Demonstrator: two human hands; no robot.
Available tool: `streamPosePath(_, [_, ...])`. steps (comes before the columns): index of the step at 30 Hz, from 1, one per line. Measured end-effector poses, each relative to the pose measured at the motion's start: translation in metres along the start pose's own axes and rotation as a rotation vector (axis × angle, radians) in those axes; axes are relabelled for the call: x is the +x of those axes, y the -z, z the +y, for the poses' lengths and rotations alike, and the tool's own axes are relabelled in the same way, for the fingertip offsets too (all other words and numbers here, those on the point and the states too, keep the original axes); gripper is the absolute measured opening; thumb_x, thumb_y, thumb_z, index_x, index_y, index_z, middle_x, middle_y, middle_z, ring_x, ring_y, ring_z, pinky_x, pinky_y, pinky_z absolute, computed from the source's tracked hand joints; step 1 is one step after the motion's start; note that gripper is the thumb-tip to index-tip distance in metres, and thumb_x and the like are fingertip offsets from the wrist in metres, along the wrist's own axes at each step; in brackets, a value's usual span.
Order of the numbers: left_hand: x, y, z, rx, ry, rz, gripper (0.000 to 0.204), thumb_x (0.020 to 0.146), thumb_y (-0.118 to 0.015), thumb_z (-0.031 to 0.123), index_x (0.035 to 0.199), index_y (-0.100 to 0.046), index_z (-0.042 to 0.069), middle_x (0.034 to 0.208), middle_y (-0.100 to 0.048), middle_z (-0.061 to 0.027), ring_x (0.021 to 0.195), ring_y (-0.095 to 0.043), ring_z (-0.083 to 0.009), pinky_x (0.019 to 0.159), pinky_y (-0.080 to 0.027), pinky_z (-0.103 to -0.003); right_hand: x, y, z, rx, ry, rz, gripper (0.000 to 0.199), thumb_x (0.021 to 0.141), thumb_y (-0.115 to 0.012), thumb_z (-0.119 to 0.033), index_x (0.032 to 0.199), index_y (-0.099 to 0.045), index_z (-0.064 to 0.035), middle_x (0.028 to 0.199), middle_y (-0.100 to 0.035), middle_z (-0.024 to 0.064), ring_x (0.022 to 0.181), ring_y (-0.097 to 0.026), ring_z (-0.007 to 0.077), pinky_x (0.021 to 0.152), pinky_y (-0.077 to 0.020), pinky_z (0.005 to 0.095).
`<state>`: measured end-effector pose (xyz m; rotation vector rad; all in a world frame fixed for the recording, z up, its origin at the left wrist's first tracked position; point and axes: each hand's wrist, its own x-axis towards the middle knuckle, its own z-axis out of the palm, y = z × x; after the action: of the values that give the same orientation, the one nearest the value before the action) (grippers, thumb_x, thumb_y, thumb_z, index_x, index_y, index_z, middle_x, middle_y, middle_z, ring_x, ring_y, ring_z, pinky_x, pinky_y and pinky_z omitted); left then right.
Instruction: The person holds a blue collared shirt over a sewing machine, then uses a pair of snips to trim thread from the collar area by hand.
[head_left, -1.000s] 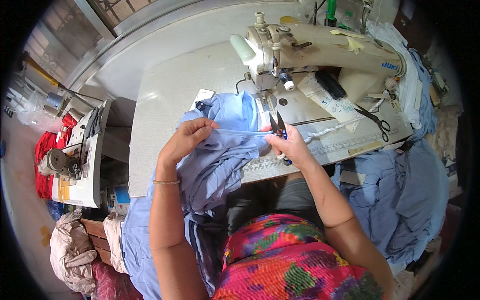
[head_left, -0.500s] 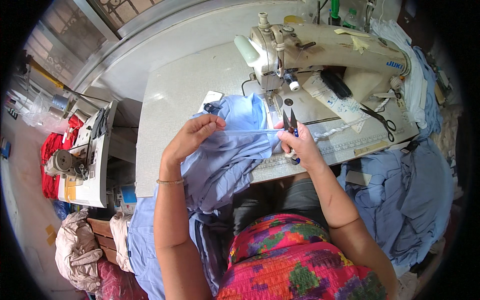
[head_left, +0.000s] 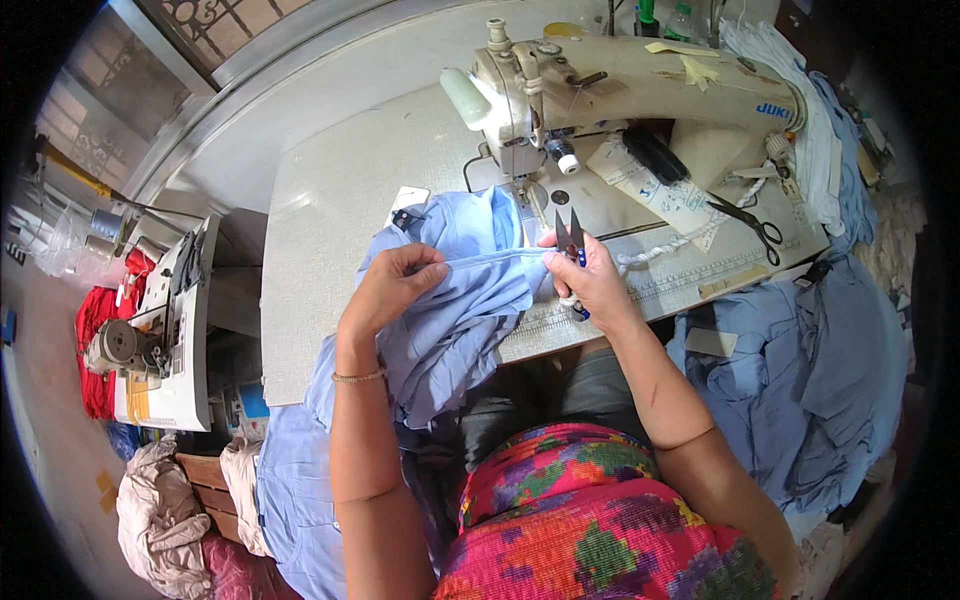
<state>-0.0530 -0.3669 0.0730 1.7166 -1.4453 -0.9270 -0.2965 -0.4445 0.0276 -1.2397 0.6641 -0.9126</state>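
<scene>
A light blue garment [head_left: 455,320] lies bunched at the front of the sewing table and hangs over its edge. My left hand [head_left: 390,288] is closed, thumb and fingers pinching a narrow edge of this cloth. That edge runs taut across to my right hand [head_left: 598,290], whose thumb and forefinger press on its other end. Also gripped in my right hand are thread snips [head_left: 567,238], blades pointing up and away from me, with blue on the handle. Just beyond the cloth is the needle area of a beige sewing machine [head_left: 640,90].
Black-handled scissors [head_left: 755,232] and a black oblong object [head_left: 655,155] lie right of the needle. A twisted white cord [head_left: 690,238] crosses the tabletop. More blue garments [head_left: 800,390] are piled at the right. Another sewing machine [head_left: 125,345] stands at the left.
My left hand has come lower and slightly closer to my right hand, keeping the cloth edge stretched between them. The whole view has shifted a little. The snips remain in my right hand.
</scene>
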Motion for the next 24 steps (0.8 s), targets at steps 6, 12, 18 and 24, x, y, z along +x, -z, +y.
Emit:
streamPosePath(6, [-0.003, -0.021, -0.011, -0.171, -0.007, 0.062, 0.013, 0.083, -0.065, 0.015, 0.081, -0.063, 0.002, 0.068, -0.052, 0.0073, 0.063, -0.042, -0.0010, 0.056, -0.034, -0.016, 0.000, -0.004, 0.001, -0.090, 0.095, 0.078, 0.021, 0.095, -0.046, -0.021, 0.107, -0.053, -0.0051, 0.074, -0.050, -0.0017, 0.052, -0.042, 0.0040, 0.048, -0.0359, 0.0193])
streamPosePath(12, [-0.008, -0.021, -0.011, -0.252, -0.021, 0.086, 0.013, 0.084, -0.064, 0.015, 0.080, -0.062, 0.002, 0.067, -0.050, 0.0081, 0.061, -0.040, -0.0006, 0.054, -0.032, -0.017, -0.014, -0.002, -0.013, -0.124, 0.213, 0.124, 0.028, 0.097, -0.037, -0.023, 0.116, -0.047, -0.0046, 0.086, -0.049, 0.0025, 0.055, -0.042, 0.0050, 0.052, -0.0362, 0.0185])
streamPosePath(18, [-0.010, -0.024, -0.013, -0.294, -0.019, 0.094, 0.015, 0.085, -0.063, 0.016, 0.080, -0.062, 0.002, 0.066, -0.049, 0.0086, 0.060, -0.039, -0.0009, 0.053, -0.031, -0.017, -0.034, -0.030, -0.034, -0.242, 0.018, -0.123, 0.021, 0.092, -0.047, -0.013, 0.109, -0.050, -0.0005, 0.076, -0.055, 0.0018, 0.057, -0.046, 0.0052, 0.053, -0.0394, 0.0204])
streamPosePath(24, [-0.008, -0.025, -0.016, -0.343, -0.078, 0.065, 0.018, 0.089, -0.058, 0.020, 0.084, -0.059, 0.002, 0.066, -0.044, 0.0090, 0.060, -0.036, -0.0012, 0.051, -0.029, -0.018, -0.022, -0.050, -0.009, -0.524, 0.172, -0.176, 0.019, 0.090, -0.051, -0.013, 0.103, -0.051, 0.0001, 0.072, -0.055, 0.0070, 0.065, -0.052, 0.0141, 0.062, -0.0432, 0.0294])
